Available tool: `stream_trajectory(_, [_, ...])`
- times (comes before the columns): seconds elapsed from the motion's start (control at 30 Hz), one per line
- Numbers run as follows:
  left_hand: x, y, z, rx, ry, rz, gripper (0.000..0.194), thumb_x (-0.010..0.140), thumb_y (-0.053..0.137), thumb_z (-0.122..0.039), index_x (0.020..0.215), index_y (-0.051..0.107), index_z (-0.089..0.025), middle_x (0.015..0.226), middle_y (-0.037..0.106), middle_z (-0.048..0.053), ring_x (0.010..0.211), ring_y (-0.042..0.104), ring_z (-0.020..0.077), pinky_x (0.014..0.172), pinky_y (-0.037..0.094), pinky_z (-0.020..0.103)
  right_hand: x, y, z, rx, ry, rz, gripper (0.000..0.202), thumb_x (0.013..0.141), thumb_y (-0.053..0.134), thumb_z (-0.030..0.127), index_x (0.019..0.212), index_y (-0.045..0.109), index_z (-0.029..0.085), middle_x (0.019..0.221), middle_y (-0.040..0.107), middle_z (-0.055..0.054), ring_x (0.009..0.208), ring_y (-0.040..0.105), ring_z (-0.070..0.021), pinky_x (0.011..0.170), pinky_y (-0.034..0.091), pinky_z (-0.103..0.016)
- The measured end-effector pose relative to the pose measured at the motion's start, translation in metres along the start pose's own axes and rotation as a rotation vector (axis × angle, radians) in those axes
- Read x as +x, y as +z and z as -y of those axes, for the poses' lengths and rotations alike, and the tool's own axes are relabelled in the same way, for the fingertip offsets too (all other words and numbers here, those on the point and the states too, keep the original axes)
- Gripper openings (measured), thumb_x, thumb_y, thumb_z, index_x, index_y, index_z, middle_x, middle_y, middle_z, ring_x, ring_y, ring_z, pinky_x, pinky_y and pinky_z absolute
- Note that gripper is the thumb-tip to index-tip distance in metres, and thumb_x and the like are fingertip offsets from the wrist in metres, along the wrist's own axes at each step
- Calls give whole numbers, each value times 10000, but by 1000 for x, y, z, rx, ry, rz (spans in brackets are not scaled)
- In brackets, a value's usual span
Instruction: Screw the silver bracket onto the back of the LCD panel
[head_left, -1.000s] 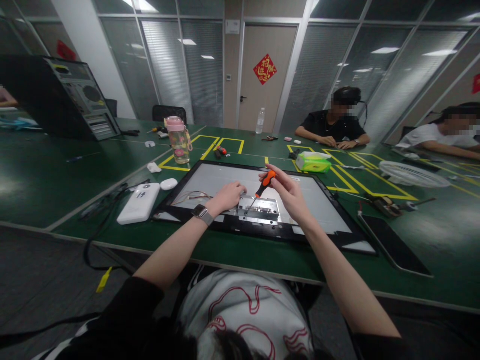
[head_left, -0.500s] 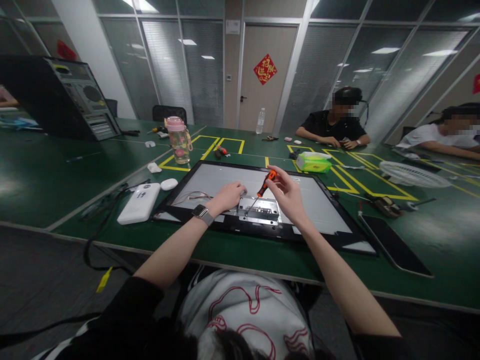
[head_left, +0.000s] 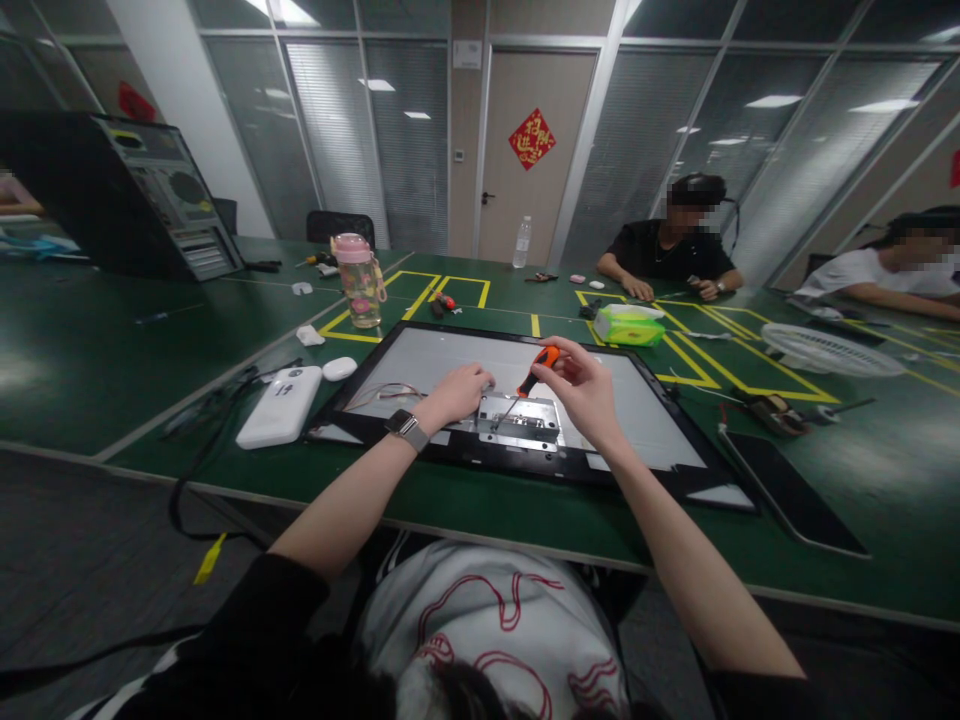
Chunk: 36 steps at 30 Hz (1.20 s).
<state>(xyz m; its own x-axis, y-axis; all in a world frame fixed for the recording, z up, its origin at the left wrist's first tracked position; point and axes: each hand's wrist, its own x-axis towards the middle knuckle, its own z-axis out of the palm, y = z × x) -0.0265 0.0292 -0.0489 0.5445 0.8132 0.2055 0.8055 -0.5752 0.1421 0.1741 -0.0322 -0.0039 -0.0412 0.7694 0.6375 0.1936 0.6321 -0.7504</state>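
Note:
A flat display panel (head_left: 651, 415) with a black frame lies on the green table, its pale grey face up. Near its front edge is a silver metal bracket (head_left: 536, 432) with a dark slot. My right hand (head_left: 589, 395) grips the orange-and-black handle of a screwdriver (head_left: 541, 366). Its thin shaft slants down to the left, and the tip reaches the left part of the bracket. At the bracket's upper left corner, my left hand (head_left: 457, 393) is closed with fingertips against the edge. Thin wires (head_left: 382, 390) lie on the panel left of that hand.
Left of the panel are a white power bank (head_left: 281, 405), a white case (head_left: 340, 369) and a pink-lidded bottle (head_left: 358, 285). A green tissue pack (head_left: 628, 325) stands behind it; a dark phone-like slab (head_left: 795, 490) lies right. Two people sit across at right.
The screwdriver handle and my right hand have shifted slightly right and down, and the shaft leans more. My left hand keeps its place. The co-worker's hands across the table have moved apart.

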Motion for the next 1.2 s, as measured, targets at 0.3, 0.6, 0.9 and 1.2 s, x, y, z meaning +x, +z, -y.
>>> stream_trajectory(0.3, [1,2,2,-5,16,-16,380,861,391,-76,1149,612,-187,1104,578,107,994,563,224,905,447,351,-1,-1,-1,64,-26,175,315,840,606,245,1155,617,241,1021,698,-52,900,682,-197,890,541,-394])
stream_trajectory(0.6, [0,1,2,6,38,-16,360,872,407,-98,1167,599,-170,1081,584,110,989,565,225,873,454,337,0,0,-9,-102,-80,227,221,888,549,281,1055,678,217,980,680,-75,906,663,-207,836,558,-392])
stream_trajectory(0.9, [1,2,4,-15,26,-22,390,866,373,-76,1160,607,-176,1119,589,114,985,587,225,886,466,350,11,-18,-17,93,135,-200,307,830,614,451,1016,639,208,838,625,-11,681,678,-161,721,608,-372])
stream_trajectory(1.2, [0,-3,6,-145,53,-124,335,864,409,-94,1125,612,-153,1116,635,99,1043,595,201,956,455,345,11,-21,-12,-165,-25,-420,280,846,584,441,916,631,173,754,628,-22,653,594,-150,605,512,-282])
